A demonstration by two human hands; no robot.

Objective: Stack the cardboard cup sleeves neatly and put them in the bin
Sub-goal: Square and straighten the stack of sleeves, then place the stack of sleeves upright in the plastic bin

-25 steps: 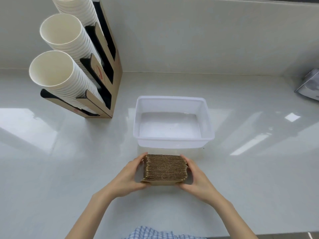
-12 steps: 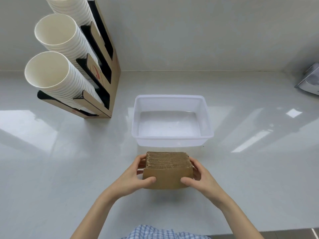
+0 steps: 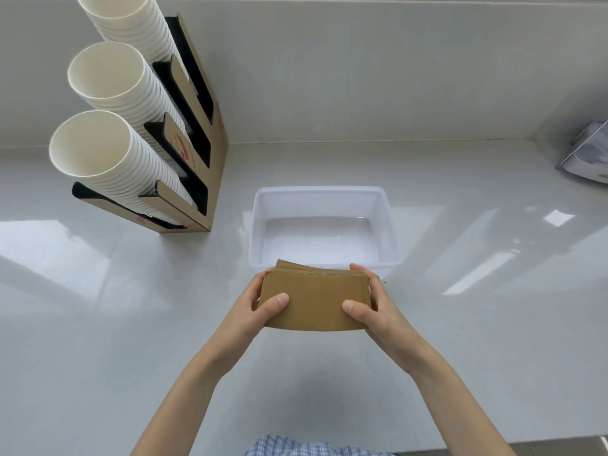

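A neat stack of brown cardboard cup sleeves (image 3: 314,301) is held above the counter, its flat face turned up toward me. My left hand (image 3: 255,306) grips its left end with the thumb on top. Gripping the right end the same way is my right hand (image 3: 375,307). Just beyond the stack stands the translucent white plastic bin (image 3: 386,225), with nothing inside it. The stack's far edge overlaps the bin's near rim in view.
A cardboard cup dispenser (image 3: 210,139) with three rows of white paper cups (image 3: 98,149) stands at the back left. A grey object (image 3: 589,156) sits at the far right edge by the wall. The white counter (image 3: 131,324) spreads all around.
Both hands lifted the stack off the counter and tilted it from standing on edge to lying flat face up, moving it closer to the bin's near rim.
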